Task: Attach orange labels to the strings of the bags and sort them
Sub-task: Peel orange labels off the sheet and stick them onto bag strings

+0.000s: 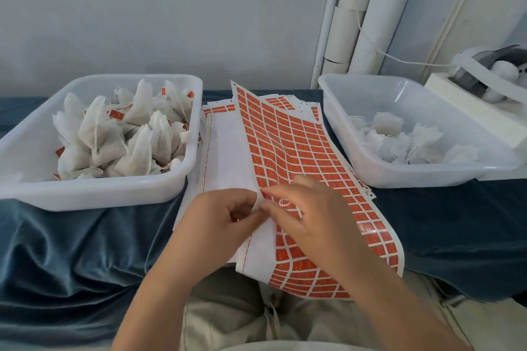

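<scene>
Sorting station, left to right: by the bench's left edge a white tub (28,151) holds the labelled bags (119,133), with orange tags showing among them. At mid-bench the label sheet (299,151) lies with its long axis running from the far edge toward me and overhangs the near edge above my lap. Its left strip is bare backing. The remaining orange labels lie to the right of it.

My hands meet at the line between bare strip and labels. My left hand (225,216) has its fingers curled, thumb and forefinger pinching at the label sheet there. My right hand (310,216) lies over the labels, its fingertips pressed to the same spot. I cannot tell whether it is lifting a label or only steadying the sheet. A loop of white string (283,203) shows at its knuckles, but the bag it belongs to is hidden.

The right hand is nearer both to the labels and to the second tub (370,168) at the right edge, where the unlabelled bags (399,139) wait. The left hand is nearer to the finished pile. The print on the labels is too small to read.
</scene>
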### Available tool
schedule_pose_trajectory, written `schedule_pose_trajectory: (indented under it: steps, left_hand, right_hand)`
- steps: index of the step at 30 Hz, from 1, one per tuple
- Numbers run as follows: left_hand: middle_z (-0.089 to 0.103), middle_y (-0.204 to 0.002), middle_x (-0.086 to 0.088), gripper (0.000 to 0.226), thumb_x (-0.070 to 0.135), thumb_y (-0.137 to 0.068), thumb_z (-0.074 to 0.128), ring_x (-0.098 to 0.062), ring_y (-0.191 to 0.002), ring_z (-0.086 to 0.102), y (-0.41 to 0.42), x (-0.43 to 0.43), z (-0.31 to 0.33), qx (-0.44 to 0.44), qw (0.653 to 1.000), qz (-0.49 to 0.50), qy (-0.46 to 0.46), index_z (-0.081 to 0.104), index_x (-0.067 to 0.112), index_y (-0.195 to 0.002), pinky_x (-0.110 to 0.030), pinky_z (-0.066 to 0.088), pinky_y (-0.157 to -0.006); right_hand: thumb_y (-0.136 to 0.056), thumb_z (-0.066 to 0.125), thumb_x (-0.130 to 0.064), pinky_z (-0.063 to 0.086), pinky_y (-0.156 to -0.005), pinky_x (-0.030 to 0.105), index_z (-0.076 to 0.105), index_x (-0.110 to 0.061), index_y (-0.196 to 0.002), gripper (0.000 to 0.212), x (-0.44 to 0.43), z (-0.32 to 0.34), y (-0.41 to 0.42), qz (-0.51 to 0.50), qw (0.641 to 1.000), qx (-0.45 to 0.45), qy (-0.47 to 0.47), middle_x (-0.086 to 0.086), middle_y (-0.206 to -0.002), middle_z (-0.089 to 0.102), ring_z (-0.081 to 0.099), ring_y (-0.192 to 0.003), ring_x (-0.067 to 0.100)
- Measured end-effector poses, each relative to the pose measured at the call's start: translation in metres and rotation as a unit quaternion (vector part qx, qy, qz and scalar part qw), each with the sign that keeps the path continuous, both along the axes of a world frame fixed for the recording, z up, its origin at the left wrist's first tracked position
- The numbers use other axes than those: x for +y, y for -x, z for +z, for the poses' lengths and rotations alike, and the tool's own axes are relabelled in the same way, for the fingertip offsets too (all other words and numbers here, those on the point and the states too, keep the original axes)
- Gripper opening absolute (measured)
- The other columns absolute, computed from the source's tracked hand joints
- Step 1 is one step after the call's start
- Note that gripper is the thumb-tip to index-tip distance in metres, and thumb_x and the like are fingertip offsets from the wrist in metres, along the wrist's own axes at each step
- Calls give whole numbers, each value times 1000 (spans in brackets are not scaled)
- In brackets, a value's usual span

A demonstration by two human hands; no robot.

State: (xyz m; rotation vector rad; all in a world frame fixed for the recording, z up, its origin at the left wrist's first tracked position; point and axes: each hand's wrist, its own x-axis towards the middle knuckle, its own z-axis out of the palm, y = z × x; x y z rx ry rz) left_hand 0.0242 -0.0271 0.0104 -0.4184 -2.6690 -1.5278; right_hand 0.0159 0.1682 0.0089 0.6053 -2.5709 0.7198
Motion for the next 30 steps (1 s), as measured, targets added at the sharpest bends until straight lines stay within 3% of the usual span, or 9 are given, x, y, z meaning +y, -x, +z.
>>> schedule_pose_trajectory:
  steps: [6,13,16,18,19,22,24,26,30]
  left_hand:
    - [74,-82,15,26,45,-96,65,-10,-78,70,0,2,-2,17,998,13,54,75,23,-85,-35,62,-73]
    - [70,-80,23,24,42,-96,67,-2,-79,68,0,4,-5,36,994,9,101,64,33,-74,-16,52,-66]
    - [71,-79,23,22,41,-97,69,-1,-76,68,-1,5,-5,18,996,0,87,66,39,-76,-14,50,-65]
    - [74,-85,24,4,42,-97,70,1,-81,71,-1,4,-3,-26,998,4,53,73,42,-96,-18,55,-73]
    - [76,-89,25,12,43,-96,70,2,-85,73,0,3,-3,-48,998,9,40,72,44,-108,-21,58,-78]
    - [75,-89,28,34,44,-94,72,7,-87,73,4,0,-3,-75,996,49,14,54,57,-119,-24,59,-79]
    - [73,-85,26,49,42,-94,73,8,-83,70,10,-2,-7,-82,992,92,15,43,60,-128,-21,56,-73]
    - [73,-88,23,67,41,-95,73,5,-83,70,14,-3,-12,-98,984,146,29,33,49,-149,-24,56,-73]
    - [52,-150,13,76,53,-95,68,-14,-136,52,10,9,-18,42,951,246,183,28,38,-158,-45,47,-113]
  right_hand:
    - [-94,68,-40,48,-74,13,81,-20,-113,30,12,-1,6,57,989,118,-62,-5,-91,76,68,-73,7]
    - [-92,79,-26,55,-57,25,83,-15,-104,17,16,-7,11,69,982,157,-76,-3,-80,74,63,-63,8]
    - [-93,74,-30,50,-60,16,83,-19,-97,15,14,-9,10,42,990,129,-48,-7,-79,73,61,-64,5]
    - [-92,69,-39,48,-67,9,81,-28,-98,17,13,-6,9,5,999,44,25,-15,-85,73,65,-72,3]
    - [-92,66,-43,48,-69,6,79,-36,-97,15,13,-2,9,-15,997,-12,77,-21,-88,74,68,-79,1]
    - [-95,67,-47,48,-66,0,73,-57,-80,19,13,9,10,-65,952,-157,252,-37,-90,71,66,-93,-14]
    - [-97,69,-46,52,-57,9,71,-65,-82,24,15,13,11,-106,900,-224,358,-37,-88,71,66,-88,-16]
    - [-96,70,-47,57,-67,25,73,-58,-89,14,18,14,15,-120,836,-281,456,-25,-85,76,74,-79,-3]
    - [-94,75,-43,44,-52,23,76,-37,-74,21,19,14,14,-114,778,-335,518,-8,-57,59,48,-45,6]
